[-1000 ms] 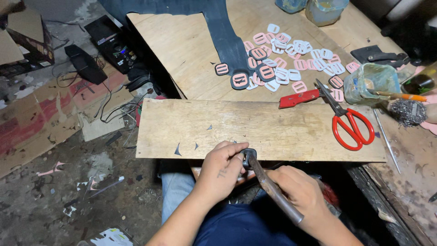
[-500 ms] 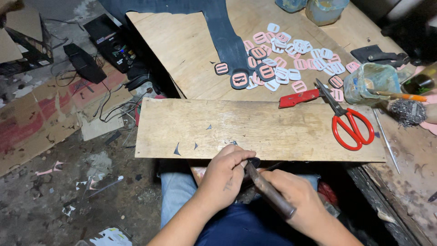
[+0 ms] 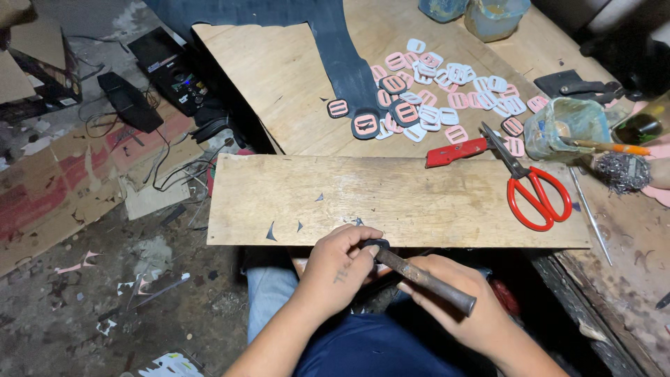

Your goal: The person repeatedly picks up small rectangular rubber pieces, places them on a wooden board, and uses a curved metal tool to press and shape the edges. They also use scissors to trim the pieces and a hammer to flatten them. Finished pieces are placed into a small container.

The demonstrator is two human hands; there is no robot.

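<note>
My left hand (image 3: 340, 269) pinches a small dark round piece (image 3: 375, 245) at the near edge of a wooden board (image 3: 419, 199). My right hand (image 3: 457, 307) grips the rusty metal handle of a tool (image 3: 426, 279) whose head meets that piece under my left fingers. Both hands sit over my lap, just below the board's front edge. Small dark offcuts (image 3: 271, 232) lie on the board near my left hand.
Red-handled scissors (image 3: 534, 192) and a red utility knife (image 3: 457, 151) lie at the board's right. Behind them are several pink and white plastic buckles (image 3: 447, 84), a dark strap (image 3: 342, 56), a glue-smeared tub (image 3: 565, 126) and a brush. Cables and cardboard cover the floor at left.
My hands have shifted slightly; the tool handle has tilted lower to the right while my left fingers stay pinched on the dark piece.
</note>
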